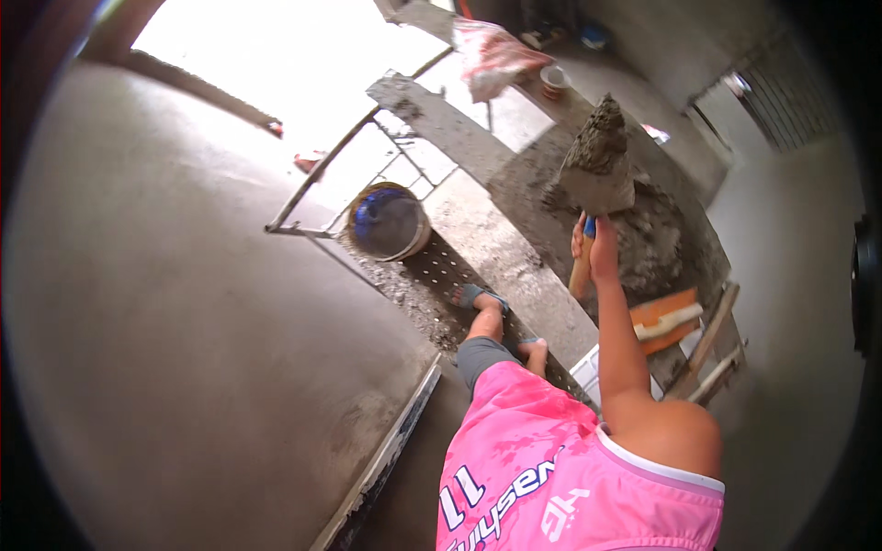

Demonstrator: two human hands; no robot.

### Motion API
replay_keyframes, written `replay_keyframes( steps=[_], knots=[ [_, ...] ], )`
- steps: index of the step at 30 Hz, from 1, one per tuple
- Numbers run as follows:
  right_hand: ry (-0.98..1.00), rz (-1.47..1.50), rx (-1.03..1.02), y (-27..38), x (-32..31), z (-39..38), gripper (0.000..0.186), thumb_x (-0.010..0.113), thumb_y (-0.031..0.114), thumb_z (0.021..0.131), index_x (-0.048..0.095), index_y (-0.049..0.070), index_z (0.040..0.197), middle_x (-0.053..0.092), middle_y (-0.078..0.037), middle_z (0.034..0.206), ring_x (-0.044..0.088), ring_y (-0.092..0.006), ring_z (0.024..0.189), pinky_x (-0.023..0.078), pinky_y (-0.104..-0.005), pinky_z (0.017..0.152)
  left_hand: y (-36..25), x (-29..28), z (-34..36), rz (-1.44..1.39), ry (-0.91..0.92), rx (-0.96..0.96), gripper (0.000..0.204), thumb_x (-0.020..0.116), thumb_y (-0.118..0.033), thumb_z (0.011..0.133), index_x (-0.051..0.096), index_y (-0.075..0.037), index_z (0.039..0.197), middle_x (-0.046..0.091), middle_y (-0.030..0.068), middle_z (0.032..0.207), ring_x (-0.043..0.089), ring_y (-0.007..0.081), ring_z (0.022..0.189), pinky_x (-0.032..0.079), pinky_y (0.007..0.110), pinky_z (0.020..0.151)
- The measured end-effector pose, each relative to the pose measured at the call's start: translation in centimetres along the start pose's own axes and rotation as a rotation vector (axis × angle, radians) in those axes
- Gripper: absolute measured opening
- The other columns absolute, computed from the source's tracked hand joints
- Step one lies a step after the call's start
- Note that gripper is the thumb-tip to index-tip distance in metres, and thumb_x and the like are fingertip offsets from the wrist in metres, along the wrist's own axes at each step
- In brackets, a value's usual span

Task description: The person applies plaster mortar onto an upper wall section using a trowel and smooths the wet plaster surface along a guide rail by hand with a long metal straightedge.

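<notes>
My right hand [599, 248] is wrapped round the wooden handle of a pointed trowel [602, 191], with a blue collar where handle meets blade. The trowel points away from me, and a heap of wet grey mortar [599, 138] sits on its blade. Beneath and beside the blade, a larger pile of mortar [650, 243] lies on a mortar-covered board [703, 230]. My left hand is out of view.
My feet are on a perforated metal plank [443, 268], with a bucket [390, 225] at its far end. An orange float [669, 321] lies right of my arm. A long straightedge [381, 459] leans near the left wall [202, 303]. Farther off are a red-and-white sack [491, 55] and small tub [554, 83].
</notes>
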State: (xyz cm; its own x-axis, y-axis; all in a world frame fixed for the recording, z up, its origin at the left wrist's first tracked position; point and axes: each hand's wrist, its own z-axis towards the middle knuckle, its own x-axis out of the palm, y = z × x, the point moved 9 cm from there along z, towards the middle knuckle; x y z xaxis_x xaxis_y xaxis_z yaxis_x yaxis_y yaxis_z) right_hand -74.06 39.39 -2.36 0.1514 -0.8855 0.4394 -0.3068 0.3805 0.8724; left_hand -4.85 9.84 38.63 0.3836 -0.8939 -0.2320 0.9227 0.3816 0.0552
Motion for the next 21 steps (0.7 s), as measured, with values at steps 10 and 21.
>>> replay_keyframes(
  steps=[10,21],
  knots=[
    [0.898,-0.245,0.375,-4.4,36.0,-15.3,0.046,0.043,0.045,0.108,0.056,0.006,0.088,0.054,-0.004,0.061,0.05,-0.0131,0.046,0.04,-0.0285,0.043,9.7,4.0,5.1,0.177,-0.071,-0.001,0.062,0.035,-0.026,0.107,0.019,0.004,0.158,0.015,0.0278,0.166,0.014,0.0489,0.153,0.004,0.068,0.118],
    [1.735,0.106,1.111,1.8,64.6,-46.5,0.037,0.042,0.037,0.106,0.052,0.002,0.108,0.05,-0.009,0.065,0.048,-0.0168,0.047,0.041,-0.029,0.044,10.9,1.4,3.5,0.229,0.023,0.018,0.061,0.033,-0.023,0.107,0.016,0.005,0.159,0.012,0.0288,0.166,0.011,0.0478,0.154,0.002,0.067,0.119]
  ],
)
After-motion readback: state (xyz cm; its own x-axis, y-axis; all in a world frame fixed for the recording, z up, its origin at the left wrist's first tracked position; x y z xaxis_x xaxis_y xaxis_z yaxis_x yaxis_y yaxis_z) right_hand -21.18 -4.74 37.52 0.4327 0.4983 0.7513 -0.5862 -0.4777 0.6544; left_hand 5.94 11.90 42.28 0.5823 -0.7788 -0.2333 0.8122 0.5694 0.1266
